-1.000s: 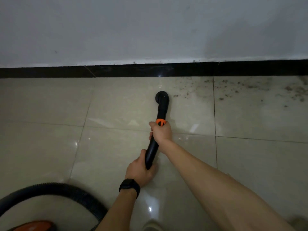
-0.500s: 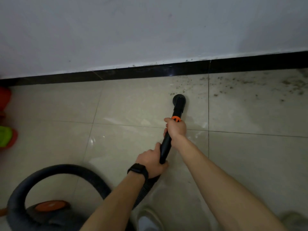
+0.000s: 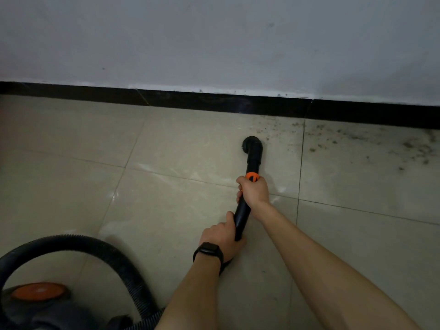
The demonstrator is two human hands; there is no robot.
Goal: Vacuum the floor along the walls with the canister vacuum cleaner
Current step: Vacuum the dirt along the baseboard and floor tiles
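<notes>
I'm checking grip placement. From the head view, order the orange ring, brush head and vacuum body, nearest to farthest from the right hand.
1. Orange ring: touching the right hand, on the wand.
2. Brush head: ahead, at the wand's tip.
3. Vacuum body: far behind, lower left.

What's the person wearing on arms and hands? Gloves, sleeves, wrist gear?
No gloves, and no sleeves in view. The left hand has a black watch-style band on its wrist. The right hand and its wrist show nothing worn.
</notes>
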